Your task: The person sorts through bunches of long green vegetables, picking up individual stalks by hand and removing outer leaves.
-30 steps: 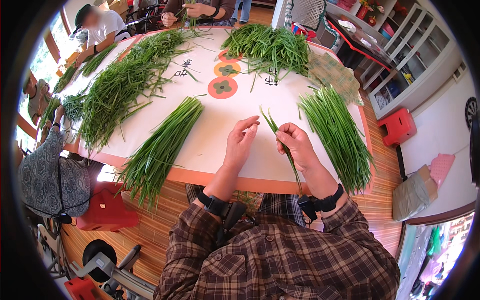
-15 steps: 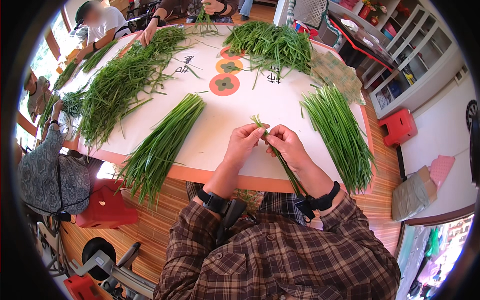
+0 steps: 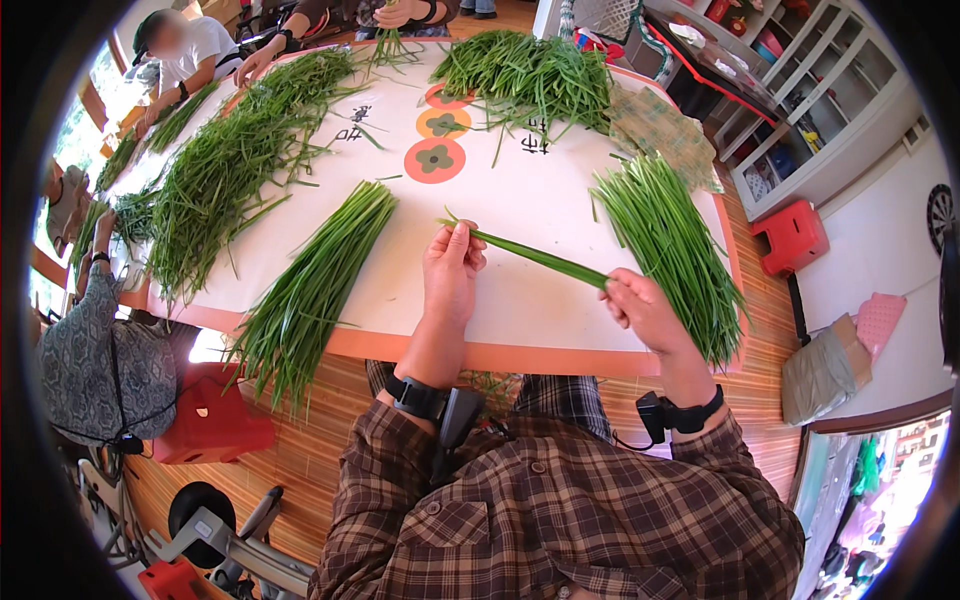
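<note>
I'm seeing left hand (image 3: pixel 455 262) pinching pale end of green stalks (image 3: pixel 540 258), right hand (image 3: pixel 640 308) gripping other end in loose fist. Stalks are spanning gap between hands above desk (image 3: pixel 515 320), left bundle (image 3: pixel 322 275) and right bundle (image 3: pixel 672 252) lying either side.

Right hand (image 3: pixel 638 308) is hiding one end of the leaves (image 3: pixel 540 257); top edge is cropping the far co-worker (image 3: pixel 404 12).

Slim green leaf bunch (image 3: pixel 540 258) slants straight between left fingers (image 3: pixel 457 243) and right fingers (image 3: pixel 622 291).
</note>
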Tool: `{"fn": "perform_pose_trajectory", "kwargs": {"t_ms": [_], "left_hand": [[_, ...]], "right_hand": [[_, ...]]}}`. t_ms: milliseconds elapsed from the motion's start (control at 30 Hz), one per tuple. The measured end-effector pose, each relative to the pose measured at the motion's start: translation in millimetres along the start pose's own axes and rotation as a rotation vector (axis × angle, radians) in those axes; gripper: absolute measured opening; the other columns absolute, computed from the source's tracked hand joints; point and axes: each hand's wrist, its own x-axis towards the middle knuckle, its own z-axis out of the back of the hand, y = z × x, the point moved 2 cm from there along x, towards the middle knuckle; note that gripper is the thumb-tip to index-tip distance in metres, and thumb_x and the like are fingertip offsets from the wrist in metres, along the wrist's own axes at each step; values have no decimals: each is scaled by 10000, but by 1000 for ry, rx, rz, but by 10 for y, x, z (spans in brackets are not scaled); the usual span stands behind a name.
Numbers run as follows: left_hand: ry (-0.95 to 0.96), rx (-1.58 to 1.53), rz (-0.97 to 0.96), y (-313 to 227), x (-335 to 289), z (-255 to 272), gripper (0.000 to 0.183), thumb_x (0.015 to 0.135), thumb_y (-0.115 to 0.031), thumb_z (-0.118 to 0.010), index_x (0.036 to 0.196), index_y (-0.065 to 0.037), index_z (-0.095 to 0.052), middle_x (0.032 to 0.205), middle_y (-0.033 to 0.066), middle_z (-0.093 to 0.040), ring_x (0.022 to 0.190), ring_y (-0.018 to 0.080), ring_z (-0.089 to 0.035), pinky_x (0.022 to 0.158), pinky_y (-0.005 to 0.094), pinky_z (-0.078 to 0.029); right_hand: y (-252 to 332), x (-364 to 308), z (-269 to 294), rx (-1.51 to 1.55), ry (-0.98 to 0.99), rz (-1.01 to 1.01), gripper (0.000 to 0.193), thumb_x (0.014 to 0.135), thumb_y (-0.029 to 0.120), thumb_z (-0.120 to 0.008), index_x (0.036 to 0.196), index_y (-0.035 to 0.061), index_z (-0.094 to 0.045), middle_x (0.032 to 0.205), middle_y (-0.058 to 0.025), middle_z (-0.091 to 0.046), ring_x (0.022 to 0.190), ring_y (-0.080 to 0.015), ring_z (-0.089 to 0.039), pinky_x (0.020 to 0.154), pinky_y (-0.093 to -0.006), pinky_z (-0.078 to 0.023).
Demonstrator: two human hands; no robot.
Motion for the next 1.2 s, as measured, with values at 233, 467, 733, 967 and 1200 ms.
{"fn": "perform_pose_trajectory", "kwargs": {"t_ms": [233, 467, 733, 967, 1200], "left_hand": [[-90, -135, -25, -33, 45, 40, 153, 880, -219, -495, 841, -74, -522, 655, -13, -507, 556, 65, -430, 527, 201, -365], [-13, -198, 3, -407, -91, 53, 161, 885, -254, -478, 870, -98, -512, 699, -7, -516, 621, 77, -470, 579, 216, -395], [-35, 183, -232, -1745, -558, -261, 186, 916, -241, -393, 862, -86, -481, 595, 8, -438, 550, 147, -425, 644, 323, -420], [-204, 1948, -920, -2360, -399, -266, 214, 856, -105, -446, 1024, -22, -550, 792, 127, -566, 719, 266, -551, 642, 339, -429], [-97, 2330, -542, -1835, 172, 209, 217, 832, -110, -457, 1019, -99, -566, 858, 117, -573, 827, 294, -548, 713, 386, -430]], "right_hand": [[189, -406, 783, 557, -381, 460, 176, 893, 238, -446, 806, 85, -454, 631, 27, -353, 482, -48, -294, 442, -189, -245], [200, -231, 420, 676, -251, 388, 227, 889, 263, -434, 736, 96, -408, 591, 28, -339, 467, -56, -283, 439, -196, -245], [-117, 229, -275, 392, 37, 172, 145, 864, 170, -490, 788, 50, -518, 633, 17, -456, 520, -46, -372, 473, -171, -316], [-337, 282, -415, 75, 24, 171, 115, 833, 138, -549, 802, 27, -538, 643, 19, -490, 559, -53, -415, 509, -197, -376], [-313, 222, -481, -74, 11, 232, 119, 818, 125, -556, 784, 13, -539, 630, 0, -495, 557, -70, -422, 516, -233, -374]]}}
